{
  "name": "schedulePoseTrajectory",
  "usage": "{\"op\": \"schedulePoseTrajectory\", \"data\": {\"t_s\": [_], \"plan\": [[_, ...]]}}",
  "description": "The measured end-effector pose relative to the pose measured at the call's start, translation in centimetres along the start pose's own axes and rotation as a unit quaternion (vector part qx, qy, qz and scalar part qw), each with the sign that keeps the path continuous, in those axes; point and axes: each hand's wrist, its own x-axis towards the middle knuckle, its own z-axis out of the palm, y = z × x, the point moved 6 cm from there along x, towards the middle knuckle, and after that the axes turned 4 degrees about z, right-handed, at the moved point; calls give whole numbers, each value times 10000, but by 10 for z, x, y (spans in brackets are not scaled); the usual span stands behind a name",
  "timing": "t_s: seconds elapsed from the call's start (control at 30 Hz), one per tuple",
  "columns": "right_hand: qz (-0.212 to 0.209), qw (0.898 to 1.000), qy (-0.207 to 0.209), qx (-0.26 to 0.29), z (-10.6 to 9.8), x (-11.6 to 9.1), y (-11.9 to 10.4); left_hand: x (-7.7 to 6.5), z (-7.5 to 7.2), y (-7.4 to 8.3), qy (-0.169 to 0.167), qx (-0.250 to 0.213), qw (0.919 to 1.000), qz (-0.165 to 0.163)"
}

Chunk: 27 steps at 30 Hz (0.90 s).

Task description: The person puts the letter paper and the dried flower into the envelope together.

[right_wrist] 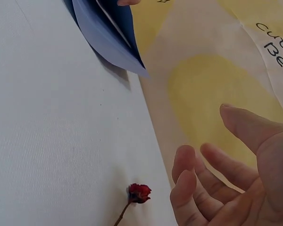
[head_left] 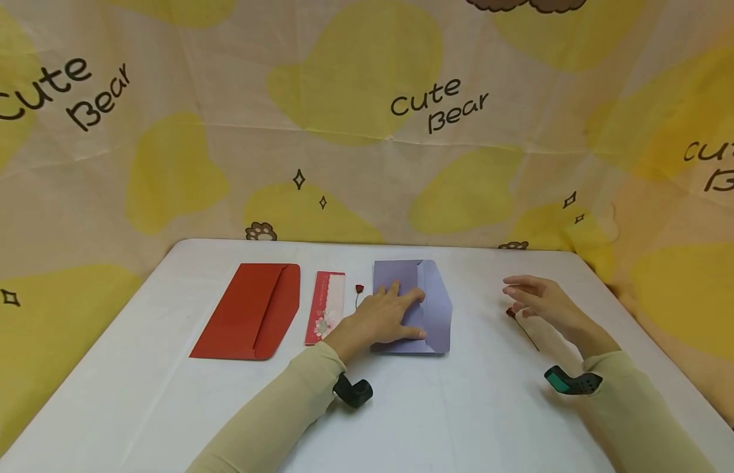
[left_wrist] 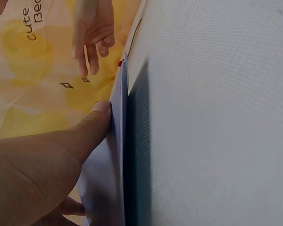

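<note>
A lavender envelope (head_left: 437, 315) lies on the table with its flap unfolded to the right. My left hand (head_left: 383, 316) rests on it, fingers spread and the thumb near its lower part. In the left wrist view the envelope (left_wrist: 115, 155) is seen nearly edge-on beneath the thumb. Over to the right, my right hand (head_left: 547, 305) hovers with loosely bent fingers and nothing in them. Just below those fingers a small dried red rose (head_left: 511, 313) on a thin stem lies on the table. The right wrist view shows the rose (right_wrist: 139, 193) apart from the fingertips.
A red envelope (head_left: 242, 312) lies at the left, its flap unfolded rightward. Between the envelopes are a pink-and-red floral card (head_left: 325, 309) and a second dried rose (head_left: 359, 288), its stem partly hidden by my left hand. A patterned cloth (head_left: 343, 131) hangs behind the white table (head_left: 461, 414).
</note>
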Motion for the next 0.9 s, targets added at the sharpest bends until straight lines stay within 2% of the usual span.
{"op": "schedulePoseTrajectory", "data": {"t_s": [0.6, 0.9], "plan": [[-84, 9998, -141, 100, -17, -12, 18, 1, 1, 0, -39, -85, 10000, -33], [-291, 9978, -541, 245, -19, -15, 26, 1, 0, 0, -43, -97, 9999, -31]]}}
